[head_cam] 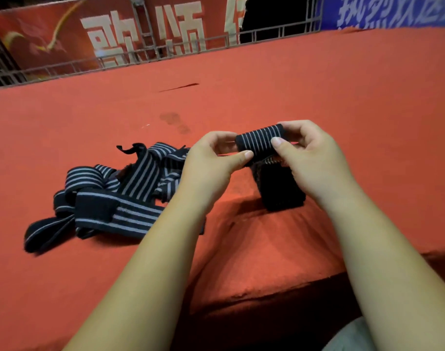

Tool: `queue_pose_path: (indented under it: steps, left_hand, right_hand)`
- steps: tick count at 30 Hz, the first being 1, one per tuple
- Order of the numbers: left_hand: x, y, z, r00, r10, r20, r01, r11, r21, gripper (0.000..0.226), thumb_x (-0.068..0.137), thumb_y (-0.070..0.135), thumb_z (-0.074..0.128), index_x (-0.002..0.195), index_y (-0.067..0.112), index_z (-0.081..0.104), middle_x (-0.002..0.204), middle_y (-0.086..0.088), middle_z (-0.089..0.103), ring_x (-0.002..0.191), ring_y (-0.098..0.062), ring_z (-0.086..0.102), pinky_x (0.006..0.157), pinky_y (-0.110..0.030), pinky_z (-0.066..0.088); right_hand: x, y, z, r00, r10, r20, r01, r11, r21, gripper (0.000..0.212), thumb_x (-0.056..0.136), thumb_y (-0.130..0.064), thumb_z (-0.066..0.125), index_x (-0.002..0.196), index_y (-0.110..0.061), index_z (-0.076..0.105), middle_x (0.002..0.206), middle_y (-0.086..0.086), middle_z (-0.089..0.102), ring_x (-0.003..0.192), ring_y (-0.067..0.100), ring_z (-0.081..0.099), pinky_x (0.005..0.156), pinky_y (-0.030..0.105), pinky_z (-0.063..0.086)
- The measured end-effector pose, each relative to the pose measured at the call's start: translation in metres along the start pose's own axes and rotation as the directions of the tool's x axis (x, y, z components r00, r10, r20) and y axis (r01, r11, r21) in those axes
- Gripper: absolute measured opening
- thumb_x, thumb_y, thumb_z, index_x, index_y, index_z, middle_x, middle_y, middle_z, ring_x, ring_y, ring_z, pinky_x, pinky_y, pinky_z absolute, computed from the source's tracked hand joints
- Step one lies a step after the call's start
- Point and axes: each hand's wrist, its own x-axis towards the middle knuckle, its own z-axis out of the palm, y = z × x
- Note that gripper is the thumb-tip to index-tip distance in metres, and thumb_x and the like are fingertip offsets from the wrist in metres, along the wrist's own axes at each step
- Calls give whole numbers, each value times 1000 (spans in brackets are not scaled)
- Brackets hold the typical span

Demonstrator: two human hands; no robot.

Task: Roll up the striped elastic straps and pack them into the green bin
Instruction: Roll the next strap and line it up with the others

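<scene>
The left hand and right hand each close their grip on one end of a rolled black grey-striped elastic strap. It is held above the red felt surface with its long axis left-right. Loose striped straps lie heaped to its left.

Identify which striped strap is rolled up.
The rolled strap held between left hand and right hand; the loose straps lie unrolled on the red surface.

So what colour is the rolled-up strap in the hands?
The rolled strap is black with thin pale stripes running around it, seen in the head view.
</scene>
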Motion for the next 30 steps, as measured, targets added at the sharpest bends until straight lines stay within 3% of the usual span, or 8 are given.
queue_pose_path:
  steps: [4, 8, 12, 21, 26, 30]
  left_hand:
    - [17, -1, 26, 1000, -6, 7, 6, 1000, -9, 32, 85, 7, 88, 113, 17, 77, 104, 0, 83, 103, -20, 79, 95, -50, 64]
    - [26, -8, 40, 1000, -3, 0, 3, 1000, 31, 31, 84, 12, 87, 112, 22, 77, 105, 6, 82, 105, -14, 77, 98, -52, 62]
    - [27, -13, 48, 1000, 11, -25, -9, 998, 54, 31, 85, 13, 86, 114, 22, 77, 107, 8, 81, 107, -10, 76, 99, -50, 62]
    - [27, -21, 52, 1000, -8, -29, 11, 994, 106, 31, 86, 16, 85, 114, 25, 77, 109, 11, 80, 107, -9, 75, 99, -49, 61]
    - [23, -28, 55, 999, -31, -33, 35, 992, 117, 30, 88, 16, 84, 115, 28, 77, 109, 14, 80, 106, -6, 74, 97, -47, 62]
    - [21, -29, 57, 999, -28, -30, 32, 991, 130, 32, 89, 20, 83, 118, 29, 76, 113, 16, 79, 108, -8, 74, 97, -47, 62]
  right_hand:
    - [7, 12, -8, 992, -23, -124, 22, 1000, -10, 23, 101, -27, 72, 123, -31, 72, 112, -18, 76, 100, 3, 72, 95, 31, 58]
    - [12, 20, -13, 991, 0, -135, -6, 999, -45, 23, 101, -25, 70, 122, -35, 70, 109, -22, 74, 100, -1, 70, 91, 22, 54]
    - [12, 26, -11, 991, -14, -136, 0, 994, -107, 30, 102, -27, 68, 132, -28, 69, 121, -15, 73, 111, 8, 67, 100, 30, 51]
    - [14, 35, -7, 993, 47, -105, -62, 988, -143, 31, 103, -24, 67, 134, -26, 67, 123, -12, 72, 109, 9, 65, 96, 26, 47]
    - [14, 40, -8, 993, 87, -83, -100, 982, -159, 24, 103, -23, 66, 126, -31, 67, 115, -17, 70, 98, 2, 64, 84, 16, 45]
    - [14, 41, -7, 992, 111, -64, -120, 979, -165, 25, 103, -23, 65, 127, -31, 66, 118, -18, 69, 109, 7, 65, 91, 24, 44]
